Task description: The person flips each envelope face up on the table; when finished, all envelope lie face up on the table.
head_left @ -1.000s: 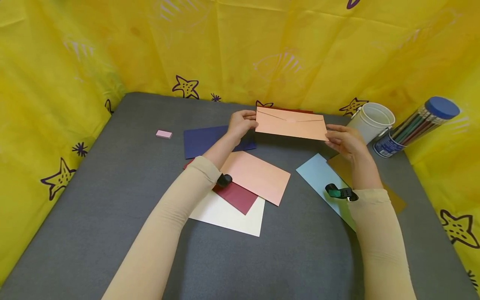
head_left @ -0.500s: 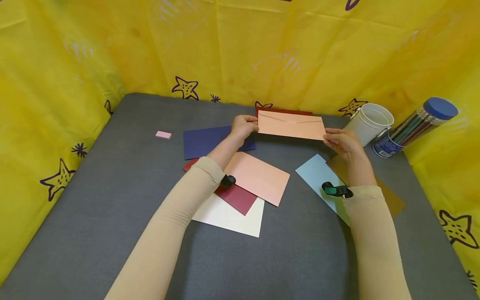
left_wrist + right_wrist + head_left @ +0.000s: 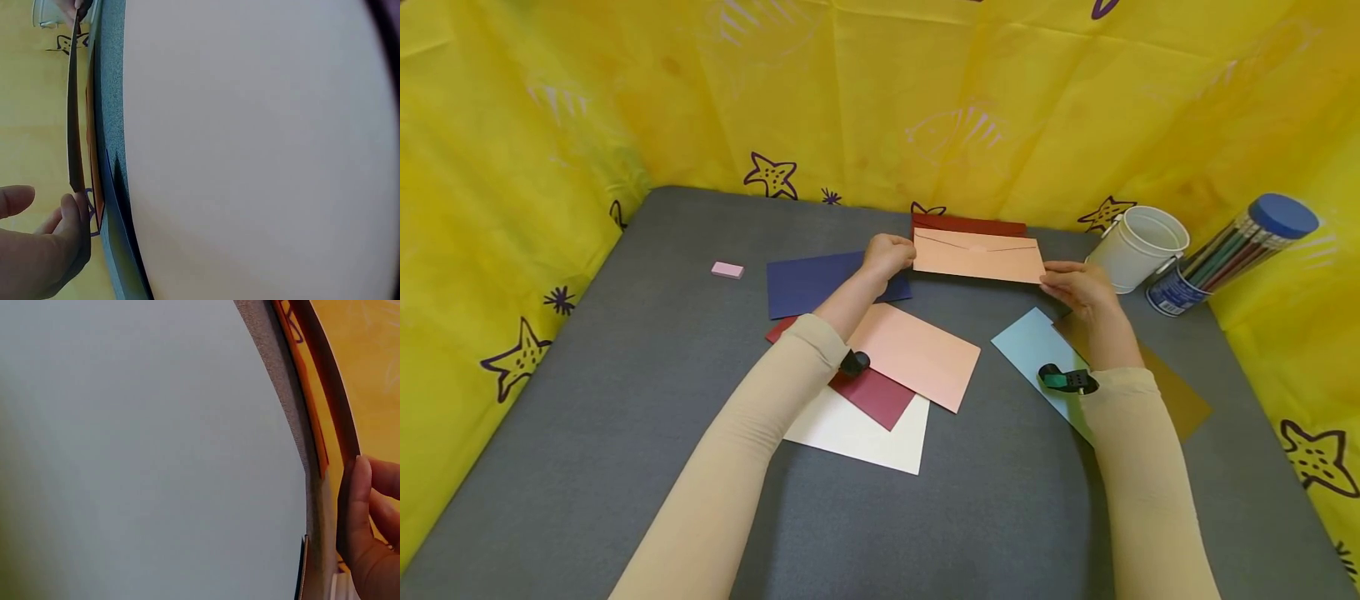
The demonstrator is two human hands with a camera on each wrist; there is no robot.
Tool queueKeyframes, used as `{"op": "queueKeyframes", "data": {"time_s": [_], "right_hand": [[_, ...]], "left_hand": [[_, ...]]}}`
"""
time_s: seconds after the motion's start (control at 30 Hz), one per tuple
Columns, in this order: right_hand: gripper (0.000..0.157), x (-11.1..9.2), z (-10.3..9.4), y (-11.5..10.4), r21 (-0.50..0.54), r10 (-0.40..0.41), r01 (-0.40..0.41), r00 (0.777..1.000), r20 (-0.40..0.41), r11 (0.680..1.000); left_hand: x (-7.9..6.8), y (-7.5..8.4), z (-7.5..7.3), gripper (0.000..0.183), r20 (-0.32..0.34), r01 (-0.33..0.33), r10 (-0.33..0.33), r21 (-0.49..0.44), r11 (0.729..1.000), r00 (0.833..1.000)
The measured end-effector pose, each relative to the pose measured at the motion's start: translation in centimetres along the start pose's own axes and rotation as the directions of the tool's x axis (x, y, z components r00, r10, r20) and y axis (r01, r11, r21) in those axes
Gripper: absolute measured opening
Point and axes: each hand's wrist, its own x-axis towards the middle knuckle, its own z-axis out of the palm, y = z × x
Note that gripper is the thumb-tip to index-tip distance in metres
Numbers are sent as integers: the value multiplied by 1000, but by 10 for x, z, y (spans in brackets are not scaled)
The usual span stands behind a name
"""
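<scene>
A peach envelope (image 3: 977, 256), its flap seam facing me, is held upright between both hands near the back of the table. My left hand (image 3: 886, 257) pinches its left end. At the opposite end, my right hand (image 3: 1084, 290) grips the lower corner, with thumb (image 3: 360, 494) and fingers on the edge. Close behind it a dark red envelope (image 3: 970, 222) stands against the yellow curtain. Under my left forearm lie a peach sheet (image 3: 917, 354), a crimson sheet (image 3: 880, 396) and a white sheet (image 3: 865, 437).
A navy envelope (image 3: 808, 283) lies left of the hands, beyond it a pink eraser (image 3: 727, 270). Light blue (image 3: 1037, 342) and brown (image 3: 1172, 392) envelopes lie under my right arm. At the back right stand a white bucket (image 3: 1138, 250) and a tin of pencils (image 3: 1180, 287).
Both hands have lowered the peach envelope and brought it a little nearer, so more of the dark red envelope shows above it. My right hand has also shifted left.
</scene>
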Motion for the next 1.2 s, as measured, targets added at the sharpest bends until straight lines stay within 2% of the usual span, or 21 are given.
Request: {"op": "queueKeyframes", "data": {"time_s": [0.37, 0.67, 0.83, 0.87, 1.0, 1.2], "right_hand": [[21, 1, -1, 4, -61, -12, 11, 1000, -11, 998], [23, 2, -1, 3, -106, -1, 2, 1000, 14, 994], [24, 2, 0, 2, -138, 0, 0, 1000, -4, 990], [24, 2, 0, 2, -146, -3, 2, 1000, -11, 989], [24, 0, 2, 1, -151, -3, 0, 1000, -20, 989], [21, -1, 2, 1, -161, 0, -6, 999, -35, 987]], "left_hand": [[0, 1, -2, 46, 88, 27, -28, 10, 1000, 996], [-2, 3, -2, 47, 126, 48, -50, 23, 999, 991], [-2, 4, -1, 45, 127, 36, -43, 60, 998, 991], [-2, 4, -1, 35, 125, 25, -35, 76, 997, 992], [-1, 2, 1, 21, 107, -15, 4, 102, 995, 994], [-2, 1, 2, 21, 99, -19, 7, 121, 992, 995]]}}
